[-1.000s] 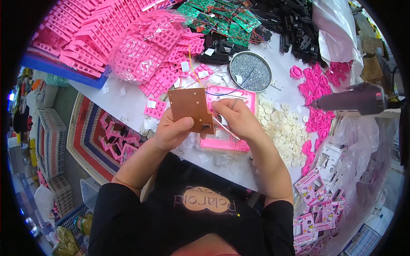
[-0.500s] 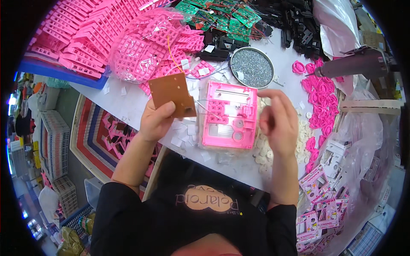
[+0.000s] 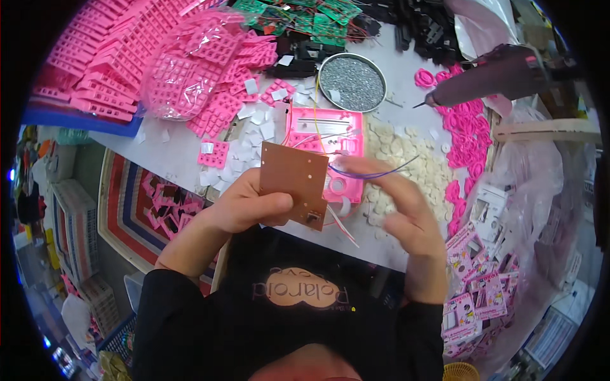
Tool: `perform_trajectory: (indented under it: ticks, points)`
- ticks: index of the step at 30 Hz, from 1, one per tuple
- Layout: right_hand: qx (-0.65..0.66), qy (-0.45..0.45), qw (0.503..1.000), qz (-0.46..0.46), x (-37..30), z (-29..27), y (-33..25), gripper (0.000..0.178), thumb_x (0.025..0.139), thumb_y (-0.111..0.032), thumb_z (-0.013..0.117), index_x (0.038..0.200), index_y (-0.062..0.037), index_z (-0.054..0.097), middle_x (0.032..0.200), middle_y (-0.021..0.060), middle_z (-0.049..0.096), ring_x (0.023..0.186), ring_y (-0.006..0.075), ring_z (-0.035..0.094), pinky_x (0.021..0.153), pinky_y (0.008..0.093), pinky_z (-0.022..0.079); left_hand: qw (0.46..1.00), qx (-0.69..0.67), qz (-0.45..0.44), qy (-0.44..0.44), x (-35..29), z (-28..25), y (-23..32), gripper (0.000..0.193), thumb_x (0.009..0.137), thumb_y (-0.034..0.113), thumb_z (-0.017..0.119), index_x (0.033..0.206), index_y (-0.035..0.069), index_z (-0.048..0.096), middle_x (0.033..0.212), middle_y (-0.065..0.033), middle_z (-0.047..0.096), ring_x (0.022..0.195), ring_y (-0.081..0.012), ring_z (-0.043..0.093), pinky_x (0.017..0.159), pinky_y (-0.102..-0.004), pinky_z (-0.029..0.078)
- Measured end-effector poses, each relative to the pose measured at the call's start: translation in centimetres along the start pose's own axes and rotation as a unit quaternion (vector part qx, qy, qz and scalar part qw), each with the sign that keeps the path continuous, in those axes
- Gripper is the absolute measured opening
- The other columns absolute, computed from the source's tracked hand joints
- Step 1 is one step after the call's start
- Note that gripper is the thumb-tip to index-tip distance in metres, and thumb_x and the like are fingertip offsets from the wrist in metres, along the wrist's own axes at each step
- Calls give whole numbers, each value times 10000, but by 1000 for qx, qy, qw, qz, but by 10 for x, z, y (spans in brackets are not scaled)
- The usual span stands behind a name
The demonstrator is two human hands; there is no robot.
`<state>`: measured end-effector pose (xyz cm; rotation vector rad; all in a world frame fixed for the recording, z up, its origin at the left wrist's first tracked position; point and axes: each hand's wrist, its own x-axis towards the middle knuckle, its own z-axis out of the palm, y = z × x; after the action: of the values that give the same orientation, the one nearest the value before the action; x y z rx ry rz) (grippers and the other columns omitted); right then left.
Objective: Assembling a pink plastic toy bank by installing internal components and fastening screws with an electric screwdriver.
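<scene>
My left hand (image 3: 254, 206) grips a brown circuit board (image 3: 293, 181) by its left edge, thumb on its face. Thin wires trail from the board: a blue-purple wire (image 3: 375, 175) runs right, and white wires (image 3: 344, 227) hang below it. Just right of the board is my right hand (image 3: 400, 197), slightly blurred, its fingers stretched out and its thumb apart. The fingertips come close to the blue-purple wire, but I cannot tell whether they touch. Behind the board lies a pink plastic housing (image 3: 356, 120), partly covered by the board, with a pink button sheet in it.
A round tin of small screws (image 3: 352, 82) stands beyond the housing. An electric screwdriver (image 3: 486, 79) juts in at right. Cream discs (image 3: 406, 162) and pink rings (image 3: 467, 127) lie on the right. Bagged pink button sheets (image 3: 190, 70) and green circuit boards (image 3: 330, 19) sit farther back.
My left hand has brought the brown board right and nearer, so it now covers part of the housing. My right hand's fingers have stretched leftward toward the wires. The whole view has shifted slightly.
</scene>
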<state>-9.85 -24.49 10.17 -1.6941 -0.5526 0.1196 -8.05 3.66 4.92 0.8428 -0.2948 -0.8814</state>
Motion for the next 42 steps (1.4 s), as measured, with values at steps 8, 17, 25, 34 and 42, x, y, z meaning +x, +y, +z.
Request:
perform_trajectory:
  ticks: [8,17,25,34,42]
  points:
    - [137,-86,966,200,12,21,27,166,981,-139,622,997,18,672,832,47,677,724,90,621,646,259,505,993,-75,-38,88,-3,-5,-4,547,930,358,666,1282,-43,546,1148,-162,604,866,-210,615,709,-325,502]
    - [-36,16,987,155,37,39,46,173,938,-154,655,1027,-6,655,851,90,636,655,133,545,598,305,446,982,-101,96,128,14,-12,-12,572,957,365,623,1378,3,487,1228,-134,586,945,-205,586,791,-366,472]
    - [66,112,990,62,35,51,41,369,892,-25,677,1254,-19,609,1183,79,627,652,35,527,559,206,411,971,-91,169,143,18,-28,-18,543,974,417,575,1329,10,516,1188,-136,601,981,-211,586,746,-342,436]
    - [428,12,888,169,31,83,39,727,860,29,715,1475,-76,342,1332,120,582,656,-11,508,561,153,384,971,31,183,151,13,-23,-19,499,998,236,584,1423,5,460,1377,-134,537,1284,-279,538,1069,-443,438]
    - [302,33,921,244,14,64,24,408,899,9,694,1279,12,545,1084,82,692,686,23,571,570,185,408,974,153,151,73,2,-20,-16,408,1000,130,586,1384,11,516,1280,-78,635,1137,-138,596,947,-315,492]
